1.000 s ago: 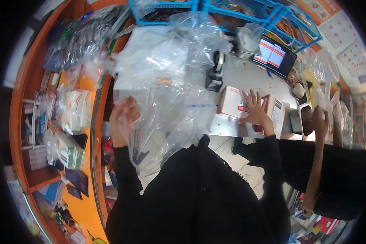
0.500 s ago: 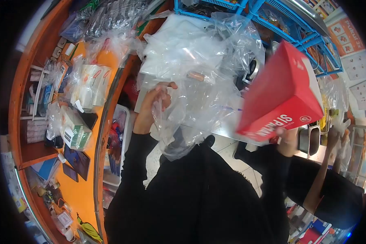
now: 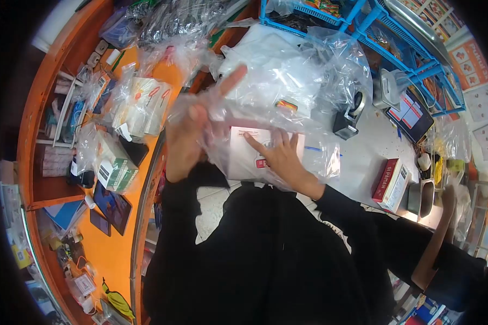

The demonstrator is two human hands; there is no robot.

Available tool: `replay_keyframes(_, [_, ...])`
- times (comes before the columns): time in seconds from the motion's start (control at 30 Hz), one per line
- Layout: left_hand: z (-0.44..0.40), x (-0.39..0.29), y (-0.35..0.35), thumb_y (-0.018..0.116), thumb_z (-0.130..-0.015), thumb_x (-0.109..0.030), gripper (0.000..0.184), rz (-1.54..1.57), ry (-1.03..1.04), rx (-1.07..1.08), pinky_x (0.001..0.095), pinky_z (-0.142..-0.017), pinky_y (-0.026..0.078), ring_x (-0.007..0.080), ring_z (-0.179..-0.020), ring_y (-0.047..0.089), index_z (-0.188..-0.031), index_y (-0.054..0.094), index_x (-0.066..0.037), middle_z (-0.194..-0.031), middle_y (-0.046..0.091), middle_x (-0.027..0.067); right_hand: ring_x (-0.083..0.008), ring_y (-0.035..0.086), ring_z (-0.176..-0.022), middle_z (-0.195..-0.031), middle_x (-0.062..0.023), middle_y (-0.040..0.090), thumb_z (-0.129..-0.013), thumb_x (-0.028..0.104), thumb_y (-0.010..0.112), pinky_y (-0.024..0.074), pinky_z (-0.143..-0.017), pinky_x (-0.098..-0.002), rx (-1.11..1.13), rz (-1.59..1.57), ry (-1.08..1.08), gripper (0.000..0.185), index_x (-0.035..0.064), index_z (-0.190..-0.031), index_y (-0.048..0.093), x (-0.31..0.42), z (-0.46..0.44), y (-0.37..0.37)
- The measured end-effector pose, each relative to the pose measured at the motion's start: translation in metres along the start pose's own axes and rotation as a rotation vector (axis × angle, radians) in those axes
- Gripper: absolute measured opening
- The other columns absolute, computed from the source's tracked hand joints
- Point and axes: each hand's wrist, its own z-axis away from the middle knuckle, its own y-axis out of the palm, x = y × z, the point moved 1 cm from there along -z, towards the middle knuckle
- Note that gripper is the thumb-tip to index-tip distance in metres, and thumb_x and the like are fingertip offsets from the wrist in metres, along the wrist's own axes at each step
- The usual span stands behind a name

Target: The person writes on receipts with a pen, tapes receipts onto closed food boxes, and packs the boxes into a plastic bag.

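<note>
A box (image 3: 241, 157) with its white face up lies on the counter in front of me, clear plastic around its edges. My right hand (image 3: 287, 162) rests on that face, fingers spread. To the left, my left hand (image 3: 192, 132) grips a clear plastic bag (image 3: 214, 111), one finger pointing up; motion blurs it, and plastic partly covers it. Whether the box is fully inside the bag, I cannot tell. Just beyond are a stack of clear plastic bags (image 3: 263, 59) and a small colourful packet (image 3: 286, 105).
A black tape dispenser (image 3: 350, 116) and a dark tablet-like panel (image 3: 412, 115) sit on the counter's right side. Nearer stands another red and white box (image 3: 391, 187) beside a metal container (image 3: 420, 197). Blue baskets (image 3: 358, 27) line the back. At right is another person's arm (image 3: 434, 244).
The red box has come down from my raised right hand onto the counter, white face up. My right hand now lies flat on it. My left hand has moved slightly with the bag.
</note>
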Motion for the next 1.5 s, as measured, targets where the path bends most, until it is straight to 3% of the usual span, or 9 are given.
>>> replay_keyframes(0.17, [-0.064, 0.004, 0.019, 0.03, -0.081, -0.048, 0.056, -0.08, 0.11, 0.219, 0.0317, -0.078, 0.035, 0.0237, -0.079, 0.052, -0.087, 0.053, 0.003, -0.111, 0.04, 0.0289, -0.0335, 0.034, -0.098, -0.103, -0.0188, 0.035, -0.069, 0.022, 0.055, 0.0249, -0.075, -0.0588, -0.071, 0.068, -0.026, 0.063, 0.0319, -0.124, 0.025, -0.015, 0.026, -0.018])
replay_keyframes(0.33, [-0.053, -0.001, 0.043, 0.03, -0.082, -0.044, 0.054, -0.15, -0.142, 0.471, 0.0288, -0.071, 0.036, 0.0201, -0.072, 0.051, -0.087, 0.054, 0.004, -0.094, 0.045, 0.0219, -0.034, 0.033, -0.101, -0.105, -0.0196, 0.038, -0.069, 0.026, 0.057, 0.0275, -0.072, -0.0571, 0.29, -0.301, 0.236, 0.069, 0.0339, -0.125, 0.019, -0.032, 0.036, -0.009])
replay_keyframes(0.6, [-0.038, -0.03, 0.04, 0.031, -0.084, -0.039, 0.05, -0.132, -0.411, 0.566, 0.024, -0.059, 0.039, 0.0143, -0.062, 0.051, -0.089, 0.054, 0.005, -0.067, 0.054, 0.0107, -0.0369, 0.037, -0.096, -0.109, -0.0182, 0.038, -0.066, 0.033, 0.059, 0.0173, -0.078, -0.0662, 0.006, 0.058, 0.217, 0.064, 0.026, -0.123, 0.03, -0.044, 0.048, 0.017])
replay_keyframes(0.83, [-0.01, -0.045, 0.01, 0.035, -0.082, -0.041, 0.05, -0.381, -0.428, 0.361, 0.0226, -0.058, 0.039, 0.0133, -0.061, 0.052, -0.078, 0.054, 0.005, -0.065, 0.056, 0.0101, -0.0234, 0.051, -0.09, -0.092, -0.0149, 0.055, -0.073, 0.028, 0.056, 0.0388, -0.079, -0.0307, -0.332, -1.803, -0.484, 0.039, -0.0033, -0.095, 0.054, -0.106, 0.146, -0.104])
replay_keyframes(0.9, [-0.008, -0.041, 0.002, 0.038, -0.081, -0.039, 0.047, -0.363, -0.403, 0.439, 0.0226, -0.058, 0.039, 0.0137, -0.062, 0.052, -0.078, 0.054, 0.005, -0.067, 0.056, 0.0108, -0.0221, 0.05, -0.093, -0.096, -0.017, 0.053, -0.075, 0.043, 0.048, 0.0372, -0.081, -0.0318, -0.689, -1.216, 0.656, 0.052, -0.0037, -0.098, 0.052, -0.153, 0.191, -0.088])
replay_keyframes(0.97, [-0.004, -0.041, -0.003, 0.046, -0.079, -0.034, 0.04, -0.32, -0.407, 0.488, 0.0229, -0.06, 0.039, 0.0145, -0.065, 0.052, -0.079, 0.054, 0.004, -0.074, 0.057, 0.0123, -0.0351, 0.034, -0.109, -0.114, -0.0259, 0.036, -0.058, 0.063, 0.054, 0.025, -0.087, -0.0502, -0.451, -0.36, 1.439, 0.086, 0.0071, -0.12, 0.033, -0.222, 0.234, -0.018])
replay_keyframes(1.07, [-0.001, -0.036, 0.003, 0.047, -0.078, -0.037, 0.041, -0.41, -0.212, 0.363, 0.0223, -0.058, 0.038, 0.0133, -0.062, 0.051, -0.081, 0.055, 0.003, -0.077, 0.058, 0.0116, -0.0425, 0.015, -0.115, -0.124, -0.0291, 0.015, -0.045, 0.061, 0.064, 0.0154, -0.083, -0.0627, -0.06, -0.028, 1.801, 0.108, 0.0265, -0.128, 0.004, -0.257, 0.261, 0.025])
replay_keyframes(1.33, [0.023, -0.016, 0.002, 0.05, -0.076, -0.041, 0.046, -0.185, -0.186, 0.076, 0.0205, -0.044, 0.034, 0.0094, -0.048, 0.045, -0.089, 0.053, 0.003, -0.066, 0.054, 0.0066, -0.0392, 0.031, -0.105, -0.12, -0.0255, 0.024, -0.047, 0.042, 0.07, 0.0246, -0.082, -0.0545, -0.11, -0.265, 1.74, 0.102, 0.0251, -0.127, 0.009, -0.27, 0.263, -0.002])
replay_keyframes(1.5, [0.028, -0.009, 0.008, 0.047, -0.077, -0.04, 0.052, -0.269, -0.238, -0.143, 0.0199, -0.042, 0.036, 0.0088, -0.048, 0.044, -0.101, 0.047, 0.005, -0.079, 0.053, 0.008, -0.0233, 0.041, -0.102, -0.114, -0.015, 0.038, -0.047, 0.017, 0.074, 0.0315, -0.088, -0.0331, -0.773, -0.917, 0.647, 0.099, 0.0101, -0.126, 0.016, -0.201, 0.177, -0.12])
